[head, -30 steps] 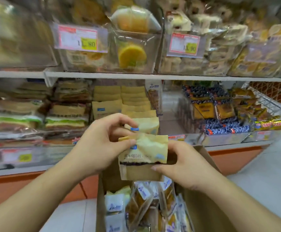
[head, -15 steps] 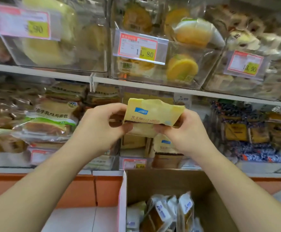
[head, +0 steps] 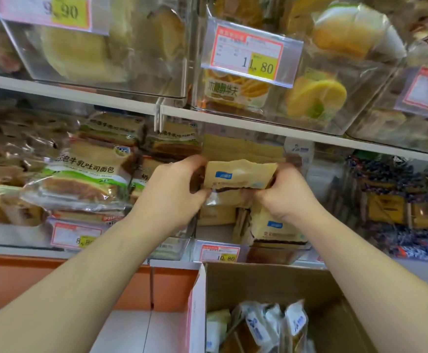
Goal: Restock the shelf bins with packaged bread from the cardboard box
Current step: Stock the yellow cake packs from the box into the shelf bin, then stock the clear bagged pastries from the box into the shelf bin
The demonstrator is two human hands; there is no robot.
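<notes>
fingers [head: 197, 161] of left hand [head: 168, 197] curled round left edge of tan bread pack [head: 238, 175], thumb under near bottom seam; right hand [head: 284, 194] pinching the right edge same way, so both closed on the one pack, held flat-on w/ blue label facing out. pack up in front of the mid shelf bin [head: 294, 248] w/ the 10.80 price tag [head: 220, 253], above the same-type packs [head: 276, 228] standing at the bin's front, w/ a row of tan packs [head: 240, 149] behind it further back. cardboard box [head: 271, 284] below on the floor side, more wrapped bread [head: 258, 324] upright in it, so plenty left to shelve.

step in hand, by the look: placing this pack into the bin, mid-way thru the task. next move prob needs easing it down & back into the gap between front packs and rear row, upright, label forward, then letting go both sides w/o tipping the front ones. exact depth of gap can't tell, hands cover it
</notes>
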